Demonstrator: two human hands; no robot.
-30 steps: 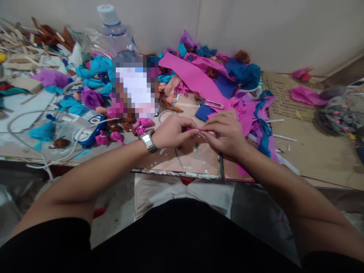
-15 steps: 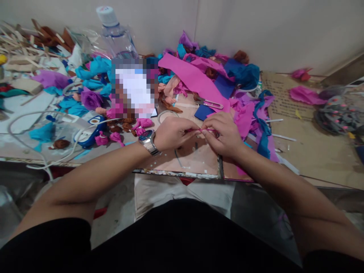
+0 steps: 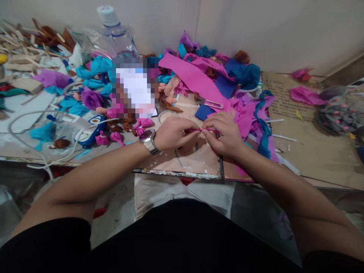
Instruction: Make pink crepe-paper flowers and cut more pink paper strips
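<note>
Between my hands, over the table's front part, a thin twisted piece of pink crepe paper (image 3: 201, 130) is pinched. My left hand (image 3: 173, 132), with a metal watch (image 3: 149, 142) on the wrist, grips its left end between thumb and fingers. My right hand (image 3: 223, 134) closes on the other end, fingertips nearly meeting the left ones. Most of the piece is hidden by the fingers. Just beyond the hands lie a small snipper (image 3: 209, 102), a dark blue piece (image 3: 202, 112) and a long pink paper strip (image 3: 190, 77).
Crumpled pink, blue and purple paper (image 3: 241, 74) is heaped behind. To the left are a blurred phone (image 3: 133, 89), a clear bottle (image 3: 119, 41), a blue-and-white device (image 3: 91, 132) with a white cable (image 3: 76, 146), and wooden sticks (image 3: 19, 41). Brown cardboard (image 3: 318, 151) covers the right side.
Both hands stay almost in place, still pinching the pink paper. A little more of it shows between the fingertips, and the left wrist has turned very slightly.
</note>
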